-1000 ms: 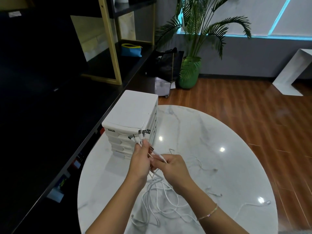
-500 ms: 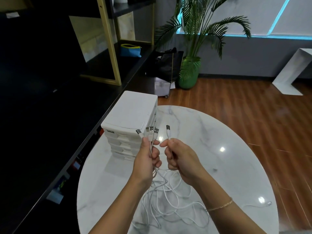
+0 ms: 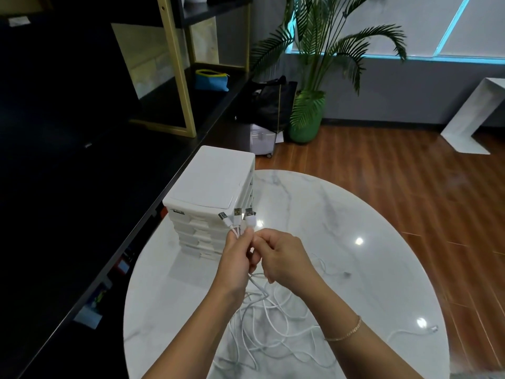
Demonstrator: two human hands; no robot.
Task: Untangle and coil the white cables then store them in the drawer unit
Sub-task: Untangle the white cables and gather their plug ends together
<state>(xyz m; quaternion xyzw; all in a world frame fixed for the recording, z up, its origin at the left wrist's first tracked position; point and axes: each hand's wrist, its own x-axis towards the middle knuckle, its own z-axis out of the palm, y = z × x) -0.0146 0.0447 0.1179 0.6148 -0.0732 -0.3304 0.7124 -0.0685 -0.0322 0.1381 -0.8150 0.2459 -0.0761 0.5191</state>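
Several white cables (image 3: 269, 321) lie tangled on the round marble table (image 3: 341, 214), under my forearms. My left hand (image 3: 236, 258) grips a bunch of them, with their USB plugs (image 3: 240, 216) sticking up above the fist. My right hand (image 3: 281, 257) is pressed against the left one, its fingers pinching a cable just below the plugs. The white drawer unit (image 3: 213, 184) stands at the table's far left edge, directly behind the plugs, all drawers closed.
A black counter (image 3: 95, 203) runs along the table's left side, with a gold-framed shelf (image 3: 177, 77) holding a blue pouch (image 3: 211, 80). A potted palm (image 3: 308, 105), a black bag and a small white bin stand on the wooden floor beyond. One loose cable end (image 3: 433, 329) lies at the table's right.
My right hand carried the single plug it held apart over to the bundle in my left hand; both hands are now together. The plugs stand grouped in front of the drawer unit.
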